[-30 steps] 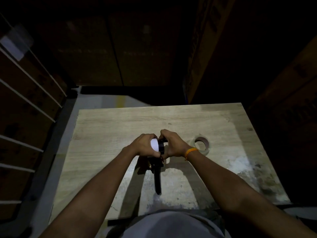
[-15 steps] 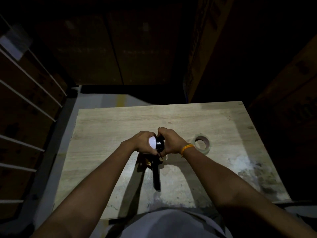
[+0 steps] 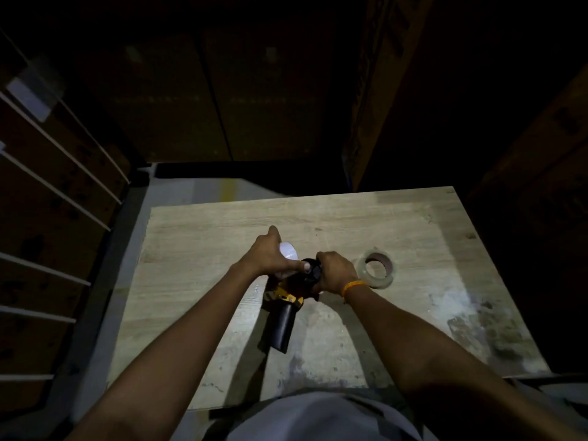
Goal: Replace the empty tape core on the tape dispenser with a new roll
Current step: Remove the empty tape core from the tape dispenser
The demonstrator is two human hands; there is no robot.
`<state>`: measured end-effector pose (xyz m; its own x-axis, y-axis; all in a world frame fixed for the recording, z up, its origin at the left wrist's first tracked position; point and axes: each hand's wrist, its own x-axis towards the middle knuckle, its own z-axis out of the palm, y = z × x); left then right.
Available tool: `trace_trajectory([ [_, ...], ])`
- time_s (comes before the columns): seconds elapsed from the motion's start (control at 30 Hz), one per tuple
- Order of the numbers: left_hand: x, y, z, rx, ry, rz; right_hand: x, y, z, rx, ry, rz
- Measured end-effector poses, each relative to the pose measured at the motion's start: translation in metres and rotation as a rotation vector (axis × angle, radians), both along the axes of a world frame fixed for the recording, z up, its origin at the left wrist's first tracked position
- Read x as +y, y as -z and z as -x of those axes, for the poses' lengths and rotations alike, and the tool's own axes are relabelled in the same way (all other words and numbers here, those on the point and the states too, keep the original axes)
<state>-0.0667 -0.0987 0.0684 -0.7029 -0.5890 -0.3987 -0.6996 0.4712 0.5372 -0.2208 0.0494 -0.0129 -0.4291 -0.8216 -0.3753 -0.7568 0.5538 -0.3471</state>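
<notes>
The table top (image 3: 318,218) is seen as pale, matt wood grain, worn and stained whitish and dark towards the near right. The tape dispenser (image 3: 288,300) is made of matt black plastic at the handle, with a yellow part of glossy look. The tape roll (image 3: 375,271) on the right appears translucent and slightly shiny, its core of brown cardboard. Cardboard boxes (image 3: 178,100) are dimly made out beyond.
</notes>
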Motion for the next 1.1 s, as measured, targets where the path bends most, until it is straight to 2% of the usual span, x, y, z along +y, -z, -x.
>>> trace_trajectory([
  [0.23,0.015,0.012,0.016,0.030,-0.050,0.044,0.007,0.025,-0.031,-0.234,0.022,0.027],
  [0.37,0.022,0.022,0.020,0.054,-0.060,0.085,0.010,0.002,-0.031,-0.344,0.167,0.278],
  [0.47,0.030,0.016,0.031,0.083,-0.094,0.049,0.016,-0.019,-0.022,-0.310,0.178,0.417],
  [0.57,0.036,0.010,0.046,0.080,-0.066,0.062,0.020,-0.026,-0.010,-0.179,0.076,0.510],
  [0.63,0.039,0.008,0.054,0.080,-0.047,0.036,0.022,-0.030,-0.003,-0.053,0.043,0.488],
  [0.77,0.039,0.010,0.055,0.144,-0.096,-0.121,0.028,-0.026,0.012,0.154,0.146,0.388],
  [0.9,0.036,0.022,0.036,0.162,-0.153,-0.129,0.026,-0.008,0.037,0.231,0.325,0.203],
  [1.1,0.042,0.052,-0.016,0.148,-0.351,-0.066,0.019,0.016,0.060,0.319,0.327,0.046],
])
